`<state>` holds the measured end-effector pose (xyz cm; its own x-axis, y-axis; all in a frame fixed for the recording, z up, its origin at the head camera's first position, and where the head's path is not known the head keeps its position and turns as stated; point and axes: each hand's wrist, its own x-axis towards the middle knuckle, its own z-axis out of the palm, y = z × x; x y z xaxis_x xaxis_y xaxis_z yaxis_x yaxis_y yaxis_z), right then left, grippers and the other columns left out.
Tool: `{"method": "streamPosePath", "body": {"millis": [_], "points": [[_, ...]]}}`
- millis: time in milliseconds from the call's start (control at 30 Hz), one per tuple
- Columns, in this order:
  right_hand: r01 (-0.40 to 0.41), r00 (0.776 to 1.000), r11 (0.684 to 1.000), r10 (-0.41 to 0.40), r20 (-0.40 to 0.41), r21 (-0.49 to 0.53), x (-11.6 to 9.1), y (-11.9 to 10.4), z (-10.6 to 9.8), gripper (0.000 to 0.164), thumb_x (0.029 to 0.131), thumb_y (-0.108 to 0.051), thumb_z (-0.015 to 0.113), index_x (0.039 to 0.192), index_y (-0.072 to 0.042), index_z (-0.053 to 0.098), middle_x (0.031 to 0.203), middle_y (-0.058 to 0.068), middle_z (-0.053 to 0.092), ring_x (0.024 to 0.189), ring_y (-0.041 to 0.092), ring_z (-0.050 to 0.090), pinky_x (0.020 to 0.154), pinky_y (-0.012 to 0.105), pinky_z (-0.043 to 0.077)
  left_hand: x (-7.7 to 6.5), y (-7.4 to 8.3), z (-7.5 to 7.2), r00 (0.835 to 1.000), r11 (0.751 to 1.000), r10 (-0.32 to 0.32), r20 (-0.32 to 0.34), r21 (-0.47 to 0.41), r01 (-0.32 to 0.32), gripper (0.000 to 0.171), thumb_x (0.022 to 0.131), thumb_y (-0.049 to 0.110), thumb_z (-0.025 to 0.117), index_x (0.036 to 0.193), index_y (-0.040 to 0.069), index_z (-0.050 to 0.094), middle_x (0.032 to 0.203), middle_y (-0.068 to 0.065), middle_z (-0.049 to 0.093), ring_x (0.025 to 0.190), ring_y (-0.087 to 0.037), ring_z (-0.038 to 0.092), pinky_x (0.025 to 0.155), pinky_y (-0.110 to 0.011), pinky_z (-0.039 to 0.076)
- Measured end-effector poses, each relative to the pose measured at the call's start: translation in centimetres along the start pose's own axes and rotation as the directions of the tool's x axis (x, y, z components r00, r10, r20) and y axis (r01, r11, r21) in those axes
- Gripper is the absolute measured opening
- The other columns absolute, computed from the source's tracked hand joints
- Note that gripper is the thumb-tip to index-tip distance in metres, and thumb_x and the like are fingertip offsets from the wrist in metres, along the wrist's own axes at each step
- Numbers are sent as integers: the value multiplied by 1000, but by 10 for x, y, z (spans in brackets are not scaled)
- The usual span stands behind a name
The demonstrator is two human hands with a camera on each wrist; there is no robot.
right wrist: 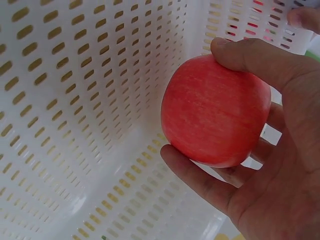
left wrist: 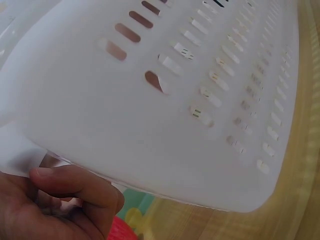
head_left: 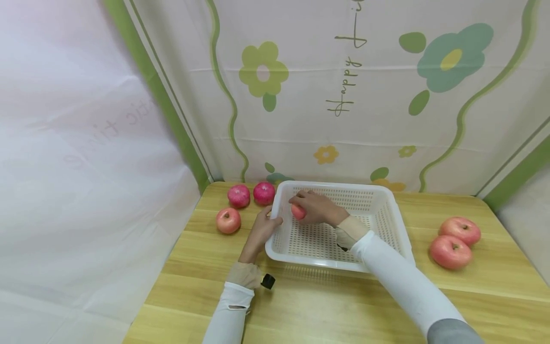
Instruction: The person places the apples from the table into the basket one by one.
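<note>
A white slotted plastic basket (head_left: 339,263) stands on the wooden table. Inside it, toward the left end, my right hand (head_left: 317,208) holds a red apple (head_left: 298,211). Seen from the right wrist, thumb and fingers curl round the apple (right wrist: 215,110), with the basket's slotted walls (right wrist: 100,75) around it. My left hand (head_left: 261,230) grips the basket's left rim, thumb over the edge. In the left wrist view the bent fingers (left wrist: 80,190) of that hand hold the rim from outside.
Left of the basket lie a pinkish apple (head_left: 228,220) and two magenta fruits, one nearer the left (head_left: 238,196) and one by the basket (head_left: 264,193). Two large apples (head_left: 451,252) sit touching at the right. A flowered curtain (head_left: 301,119) hangs behind the table.
</note>
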<state>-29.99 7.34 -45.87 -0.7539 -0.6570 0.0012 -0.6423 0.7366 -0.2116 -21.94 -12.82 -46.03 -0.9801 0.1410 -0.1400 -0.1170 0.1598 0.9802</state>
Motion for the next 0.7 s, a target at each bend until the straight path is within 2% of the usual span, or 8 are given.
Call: {"method": "streamPosePath", "body": {"millis": [167,700], "points": [[-15,1000,1000,15,21,2,0,-1,1,67,78,-34,76,139,-23,52,137,3,49,115,25,48,84,48,49,-5,5,0,1000,1000,-2,6,-7,3,52,93,10,52,142,0,39,126,-34,53,106,-44,58,79,-51,55],[-15,999,1000,15,48,-6,-1,-3,5,67,78,-35,75,139,-22,52,138,3,48,121,26,45,94,47,45,-2,2,0,1000,1000,-13,10,-24,13,54,92,9,53,143,0,38,128,-33,53,108,-44,57,80,-51,54]]}}
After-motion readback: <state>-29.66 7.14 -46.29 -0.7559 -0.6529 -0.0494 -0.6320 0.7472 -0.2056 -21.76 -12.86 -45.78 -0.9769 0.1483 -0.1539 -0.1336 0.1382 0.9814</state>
